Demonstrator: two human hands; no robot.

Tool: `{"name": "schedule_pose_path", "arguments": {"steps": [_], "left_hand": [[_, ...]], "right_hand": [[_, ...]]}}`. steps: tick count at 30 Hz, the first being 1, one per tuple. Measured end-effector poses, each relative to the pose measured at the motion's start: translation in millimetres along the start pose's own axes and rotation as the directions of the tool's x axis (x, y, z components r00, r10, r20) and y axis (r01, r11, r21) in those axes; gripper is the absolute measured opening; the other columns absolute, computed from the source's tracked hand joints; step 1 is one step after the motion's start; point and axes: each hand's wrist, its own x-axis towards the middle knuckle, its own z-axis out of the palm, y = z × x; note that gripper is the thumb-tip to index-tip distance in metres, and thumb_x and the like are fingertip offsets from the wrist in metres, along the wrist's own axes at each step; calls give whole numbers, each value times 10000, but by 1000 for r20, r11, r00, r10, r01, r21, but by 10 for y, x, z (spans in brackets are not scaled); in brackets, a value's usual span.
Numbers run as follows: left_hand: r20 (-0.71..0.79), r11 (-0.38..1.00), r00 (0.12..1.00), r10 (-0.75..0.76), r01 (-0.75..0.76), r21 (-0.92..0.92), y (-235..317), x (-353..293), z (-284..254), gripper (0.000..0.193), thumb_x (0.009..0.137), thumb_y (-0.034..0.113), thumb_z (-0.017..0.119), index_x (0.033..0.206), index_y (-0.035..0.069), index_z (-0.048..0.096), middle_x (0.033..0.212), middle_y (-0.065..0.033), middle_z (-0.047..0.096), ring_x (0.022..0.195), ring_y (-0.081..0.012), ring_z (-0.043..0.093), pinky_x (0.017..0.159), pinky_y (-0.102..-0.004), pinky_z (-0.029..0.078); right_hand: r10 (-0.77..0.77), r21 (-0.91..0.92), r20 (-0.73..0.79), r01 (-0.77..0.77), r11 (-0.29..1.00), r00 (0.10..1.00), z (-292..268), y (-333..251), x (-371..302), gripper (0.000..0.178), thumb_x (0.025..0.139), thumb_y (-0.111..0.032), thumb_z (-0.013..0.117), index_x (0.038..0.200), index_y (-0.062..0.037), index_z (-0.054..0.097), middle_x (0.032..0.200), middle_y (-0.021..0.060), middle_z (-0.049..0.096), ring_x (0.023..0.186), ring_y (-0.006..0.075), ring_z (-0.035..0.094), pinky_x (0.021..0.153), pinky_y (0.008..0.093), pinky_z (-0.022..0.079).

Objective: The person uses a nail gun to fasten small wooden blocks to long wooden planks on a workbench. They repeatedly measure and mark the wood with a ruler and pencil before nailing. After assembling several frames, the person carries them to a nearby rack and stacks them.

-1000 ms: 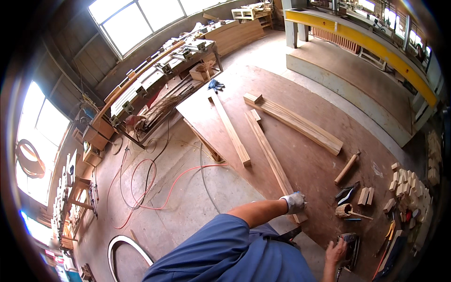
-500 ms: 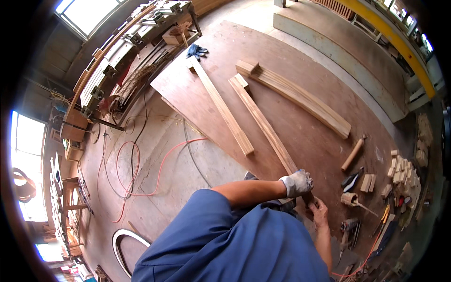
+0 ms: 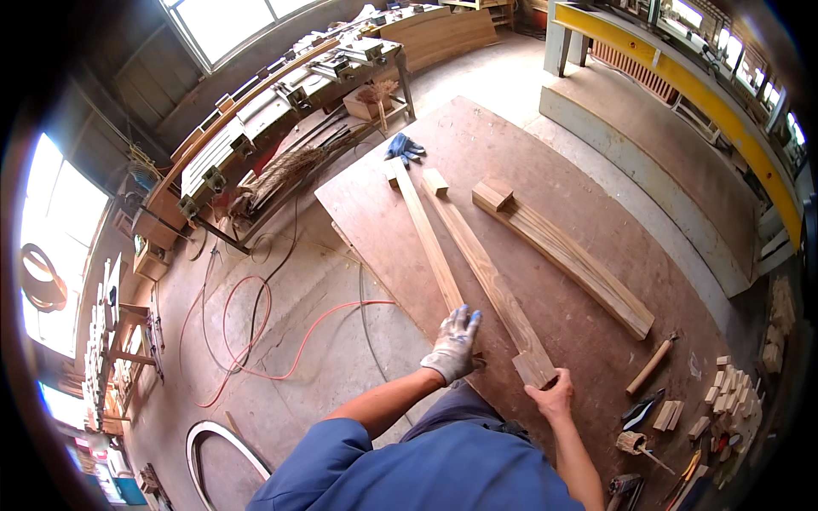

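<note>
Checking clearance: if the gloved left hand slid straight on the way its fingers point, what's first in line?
Likely the narrow plank: the left hand sits at its near end, fingers pointing along it. Depth unclear.

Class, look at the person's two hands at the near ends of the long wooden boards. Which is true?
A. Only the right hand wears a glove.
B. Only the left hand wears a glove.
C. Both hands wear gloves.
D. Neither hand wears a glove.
B: the left hand is in a light work glove with blue fingertips, while the right hand is bare at the board end.
</note>
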Motion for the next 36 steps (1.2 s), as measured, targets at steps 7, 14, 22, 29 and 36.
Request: {"name": "schedule_pose_path", "arguments": {"steps": [7, 14, 22, 29, 36], "left_hand": [[-46, 996, 999, -27, 23, -85, -96, -3, 145, 960, 660, 230, 909, 1488, 23, 470, 1505, -309, 424, 1403, -470, 410, 1183, -485, 385], [251, 942, 966, -69, -20, 336, 344, -130, 75, 444, 790, 182, 681, 1175, -37, 649, 1218, -259, 587, 1180, -413, 547, 988, -516, 472], [190, 998, 982, 4, -16, 58, 796, 93, 266, 727, 784, 260, 799, 1398, -32, 542, 1435, -274, 515, 1341, -426, 495, 1128, -488, 429], [-2, 964, 981, 192, -189, -188, 383, -104, 422, 749, 755, 315, 871, 1391, 37, 592, 1534, -235, 467, 1409, -415, 461, 1182, -469, 396], [555, 981, 828, 83, -166, 100, 797, 383, 134, 739, 760, 427, 827, 1350, 29, 626, 1523, -259, 463, 1390, -415, 471, 1161, -475, 405]], "right_hand": [[21, -235, 69, -5, 972, 997, 431, -79, 313, 836, 596, -365, 953, 1221, -27, 513, 1098, 243, 686, 1054, 434, 662, 918, 514, 527], [-58, -323, 175, 113, 940, 983, 457, 31, 332, 866, 629, -409, 944, 1265, -16, 505, 1233, 256, 598, 1180, 425, 590, 977, 504, 506], [-112, -228, 281, 180, 957, 953, 263, 37, 389, 935, 654, -379, 922, 1394, 26, 519, 1317, 259, 577, 1238, 430, 572, 1044, 483, 495], [-159, -125, 329, 210, 970, 931, 256, 270, 511, 917, 681, -318, 894, 1435, 38, 514, 1353, 277, 572, 1261, 425, 572, 1073, 454, 485], [-212, -182, 344, 286, 941, 915, 139, 366, 692, 768, 683, -325, 873, 1325, 19, 629, 1191, 213, 657, 1122, 380, 648, 987, 434, 529]]}}
